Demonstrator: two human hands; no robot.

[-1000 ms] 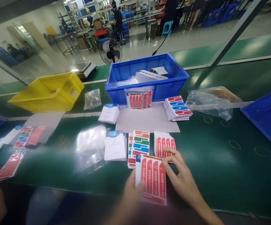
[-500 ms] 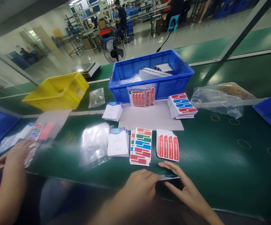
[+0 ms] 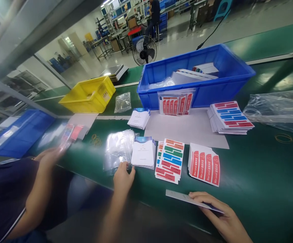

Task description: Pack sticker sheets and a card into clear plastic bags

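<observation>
Clear plastic sleeves (image 3: pixel 118 148) lie stacked on the green belt (image 3: pixel 258 175), and the left hand (image 3: pixel 122 177) pinches their near edge. The right hand (image 3: pixel 222 216) grips a thin grey card (image 3: pixel 187 198) near the belt's front edge, just below the red label stack (image 3: pixel 204 163).

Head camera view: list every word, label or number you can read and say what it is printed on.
"Min Level" and "Max Level": on the red label sheets stacked by the table's near edge.
Multicolour label sheets: print too small to read.
White booklets: text too small.
Bagged red labels against the blue bin: blurred.
Red-and-blue sheets: unreadable.
Yellow bin sticker: unreadable.
</observation>
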